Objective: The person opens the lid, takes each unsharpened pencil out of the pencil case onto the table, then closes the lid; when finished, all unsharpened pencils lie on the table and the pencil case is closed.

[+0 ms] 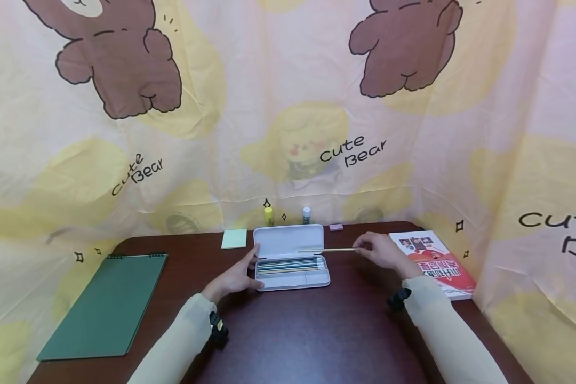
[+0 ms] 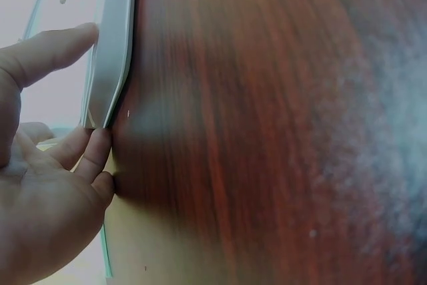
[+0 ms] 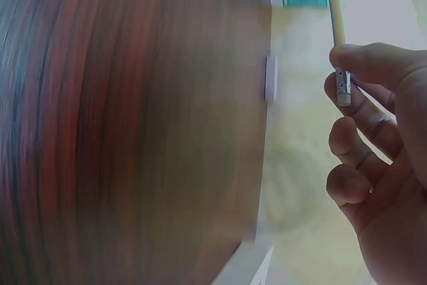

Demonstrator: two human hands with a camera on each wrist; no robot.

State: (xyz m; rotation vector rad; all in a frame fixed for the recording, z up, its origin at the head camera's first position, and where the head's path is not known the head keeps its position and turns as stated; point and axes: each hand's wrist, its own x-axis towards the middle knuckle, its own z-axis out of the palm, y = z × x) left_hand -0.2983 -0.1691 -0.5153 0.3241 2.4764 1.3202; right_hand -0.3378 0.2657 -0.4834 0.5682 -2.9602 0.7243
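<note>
A white pencil case (image 1: 290, 256) lies open in the middle of the dark wooden table (image 1: 317, 330), with several pencils lined up in its tray. My left hand (image 1: 237, 277) rests against the case's left end, thumb and fingers touching its edge (image 2: 110, 65). My right hand (image 1: 381, 252) pinches a yellow pencil (image 1: 326, 249) by its metal end (image 3: 343, 87) and holds it level over the lid, tip pointing left.
A green notebook (image 1: 108, 306) lies at the left edge. A red-and-white book (image 1: 434, 264) sits at the right. Behind the case are a pale green sticky pad (image 1: 234, 239), a yellow glue stick (image 1: 268, 215), a small bottle (image 1: 306, 215) and a pink eraser (image 1: 336, 227). A bear-print cloth surrounds the table.
</note>
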